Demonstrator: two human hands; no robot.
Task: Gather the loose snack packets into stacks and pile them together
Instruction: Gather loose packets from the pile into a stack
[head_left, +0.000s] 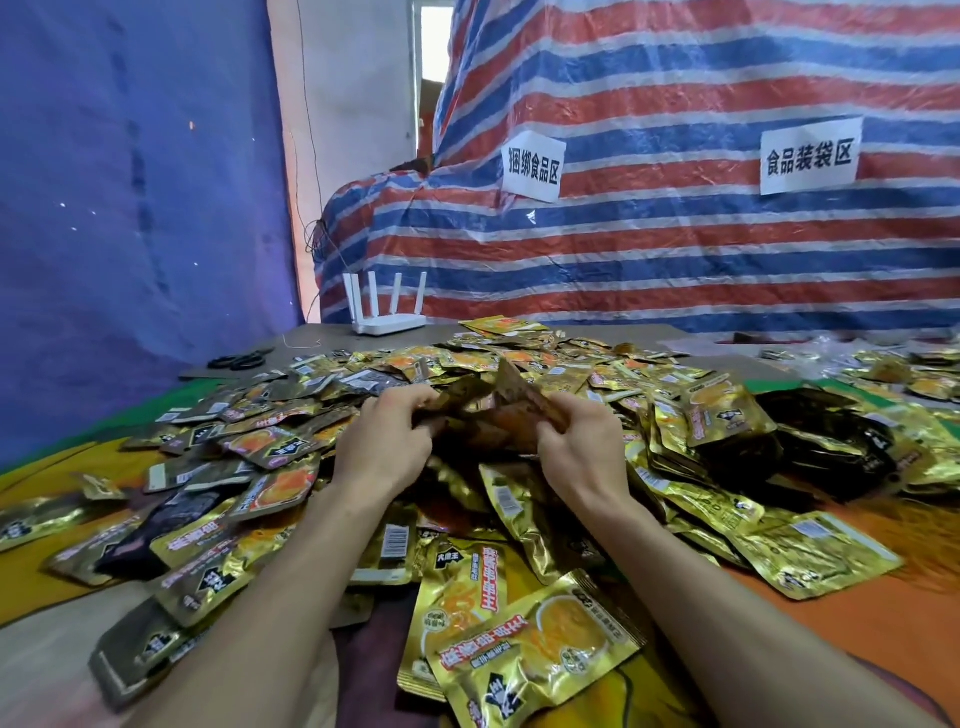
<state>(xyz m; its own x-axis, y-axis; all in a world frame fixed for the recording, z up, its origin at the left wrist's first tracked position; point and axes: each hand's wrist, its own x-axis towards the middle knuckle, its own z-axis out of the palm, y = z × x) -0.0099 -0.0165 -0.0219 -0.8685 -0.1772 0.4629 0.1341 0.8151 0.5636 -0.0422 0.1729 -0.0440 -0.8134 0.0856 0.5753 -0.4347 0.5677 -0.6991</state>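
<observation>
Gold snack packets (332, 415) with orange pictures lie scattered in a wide heap across the table. Both hands hold one blurred bunch of packets (493, 410) above the middle of the heap. My left hand (387, 441) grips the bunch's left side. On the right side my right hand (576, 441) curls its fingers round the bunch. A neat upright stack of packets (722, 415) leans just right of my right hand. Large single packets (530, 649) lie close to me between my forearms.
A white router (387, 312) with several antennas stands at the table's far edge, black scissors (241, 359) to its left. A striped tarp (675, 234) with two paper signs rises behind. A blue sheet (130, 208) hangs on the left. More packets (909, 374) lie far right.
</observation>
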